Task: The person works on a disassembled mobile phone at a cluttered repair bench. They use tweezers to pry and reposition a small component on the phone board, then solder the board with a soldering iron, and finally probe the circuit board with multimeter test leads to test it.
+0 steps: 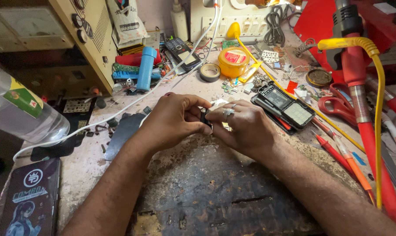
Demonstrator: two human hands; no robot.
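Two hands hold one small dark part above the worn mat

The left hand (174,118) and right hand (241,124) pinch the small dark part (205,119) together; I think it could slip into the loose scraps (226,87) nearby and get lost

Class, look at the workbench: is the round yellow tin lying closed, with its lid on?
No: the round yellow tin sits open behind the hands, showing the amber paste inside it.
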